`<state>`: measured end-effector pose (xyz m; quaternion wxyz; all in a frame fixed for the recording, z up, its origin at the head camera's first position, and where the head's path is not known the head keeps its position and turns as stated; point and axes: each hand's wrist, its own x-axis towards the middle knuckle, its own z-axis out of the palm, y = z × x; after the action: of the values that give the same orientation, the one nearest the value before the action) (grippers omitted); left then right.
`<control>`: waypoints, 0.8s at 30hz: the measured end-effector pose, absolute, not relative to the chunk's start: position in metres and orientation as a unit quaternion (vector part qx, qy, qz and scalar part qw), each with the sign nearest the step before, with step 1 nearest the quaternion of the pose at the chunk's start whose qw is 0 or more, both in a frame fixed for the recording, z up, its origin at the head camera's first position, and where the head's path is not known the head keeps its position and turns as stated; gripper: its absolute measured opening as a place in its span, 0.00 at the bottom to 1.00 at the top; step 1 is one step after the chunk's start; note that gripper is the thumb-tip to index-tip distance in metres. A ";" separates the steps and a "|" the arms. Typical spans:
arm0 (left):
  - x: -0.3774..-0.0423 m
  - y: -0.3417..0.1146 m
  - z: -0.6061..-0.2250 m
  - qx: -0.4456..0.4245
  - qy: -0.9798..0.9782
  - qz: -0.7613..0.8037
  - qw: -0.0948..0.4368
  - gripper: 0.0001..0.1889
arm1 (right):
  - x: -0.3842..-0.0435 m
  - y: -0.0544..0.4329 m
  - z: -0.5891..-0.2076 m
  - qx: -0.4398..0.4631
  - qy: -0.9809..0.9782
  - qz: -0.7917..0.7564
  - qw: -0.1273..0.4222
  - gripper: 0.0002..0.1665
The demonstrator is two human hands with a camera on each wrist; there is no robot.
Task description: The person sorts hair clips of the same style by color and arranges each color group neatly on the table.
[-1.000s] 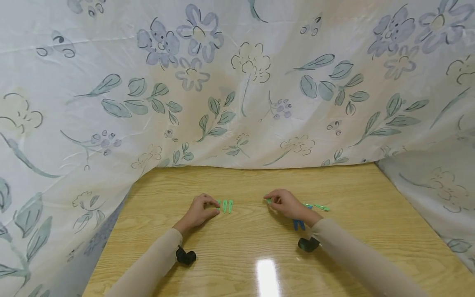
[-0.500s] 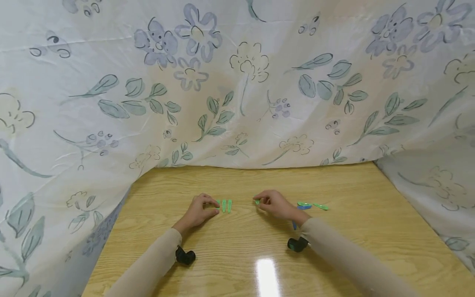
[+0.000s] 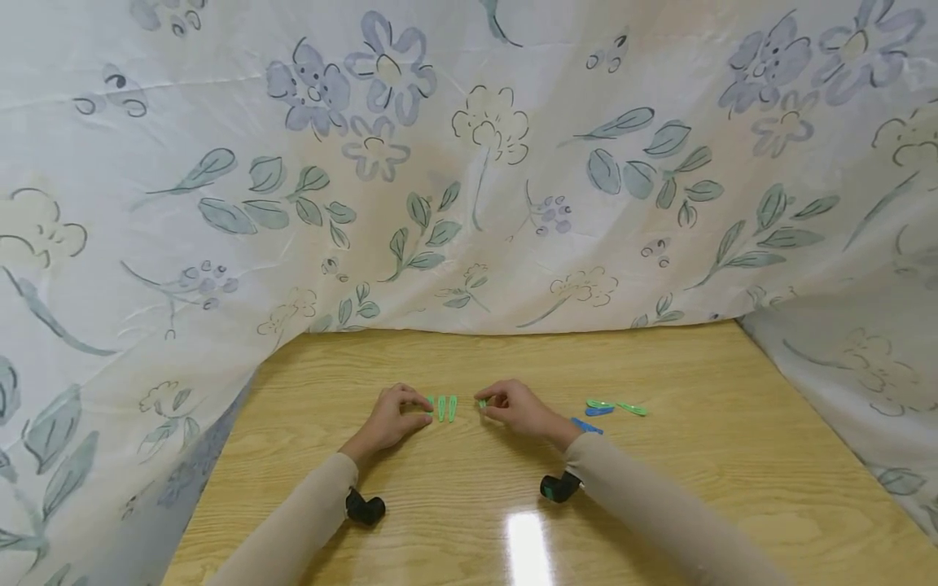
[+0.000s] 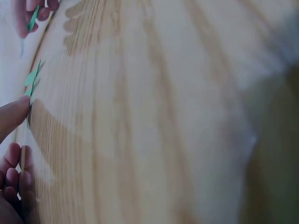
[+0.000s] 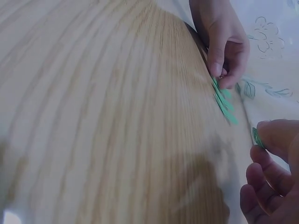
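A pale floral cloth [image 3: 506,244], printed with blue-violet flowers and grey-green leaves, hangs behind a wood-grain table [image 3: 440,521] and also covers its left and right sides. Two beige sleeves reach in over the table, the left sleeve [image 3: 289,521] and the right sleeve [image 3: 652,492], and between them a bright reflection [image 3: 529,545] lies on the wood near the lower edge. The left hand [image 3: 396,413] rests on the table with its fingers bent, and its thumb and forefinger pinch the leftmost green hair clip [image 3: 431,400], one at each end. The right hand [image 3: 515,407] is near it, also with bent fingers, and pinches another green hair clip [image 3: 482,404] between thumb and forefinger; whether this clip touches the wood, I cannot tell. At each wrist there is a small black device, the left one [image 3: 364,509] and the right one [image 3: 560,488]. Two more green clips, the middle one [image 3: 442,408] and the right one [image 3: 452,408], stand in a row beside the leftmost, almost parallel and a little apart. Beyond the right wrist lie two blue clips, one [image 3: 599,411] just beside a green clip [image 3: 599,403] and one [image 3: 588,426] nearer to the sleeve, and a further green clip [image 3: 632,408] lies slanted to their right.
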<state>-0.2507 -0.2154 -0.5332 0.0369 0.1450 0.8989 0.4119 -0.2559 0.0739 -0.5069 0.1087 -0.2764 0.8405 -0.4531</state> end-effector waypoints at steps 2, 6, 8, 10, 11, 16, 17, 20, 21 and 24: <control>-0.251 -0.215 -0.534 0.145 0.900 0.410 0.036 0.03 | -0.256 0.070 -0.508 -0.273 0.839 -0.457 0.111 0.18; -0.251 -0.214 -0.533 0.143 0.899 0.411 0.037 0.03 | -0.257 0.064 -0.511 -0.268 0.838 -0.463 0.110 0.17; -0.251 -0.214 -0.532 0.140 0.899 0.413 0.039 0.03 | -0.257 0.061 -0.511 -0.266 0.838 -0.464 0.110 0.17; -0.251 -0.213 -0.531 0.138 0.899 0.413 0.039 0.04 | -0.257 0.058 -0.511 -0.261 0.838 -0.465 0.112 0.16; -0.251 -0.213 -0.530 0.137 0.899 0.413 0.040 0.04 | -0.257 0.056 -0.511 -0.258 0.839 -0.465 0.113 0.16; -0.250 -0.213 -0.529 0.136 0.899 0.414 0.039 0.04 | -0.259 0.049 -0.514 -0.249 0.845 -0.460 0.111 0.15; -0.250 -0.213 -0.529 0.136 0.899 0.414 0.038 0.04 | -0.259 0.047 -0.514 -0.249 0.845 -0.460 0.110 0.15; -0.250 -0.213 -0.529 0.136 0.899 0.414 0.039 0.04 | -0.260 0.043 -0.515 -0.248 0.850 -0.453 0.102 0.14; -0.250 -0.213 -0.529 0.135 0.900 0.413 0.039 0.04 | -0.260 0.042 -0.516 -0.248 0.854 -0.447 0.097 0.13; -0.250 -0.213 -0.529 0.134 0.899 0.415 0.043 0.04 | -0.259 0.038 -0.516 -0.248 0.866 -0.426 0.085 0.13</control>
<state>-0.2500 -0.2127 -0.5287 0.0430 0.1344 0.8987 0.4153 -0.2588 0.0380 -0.5159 0.0850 -0.2481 0.8659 -0.4260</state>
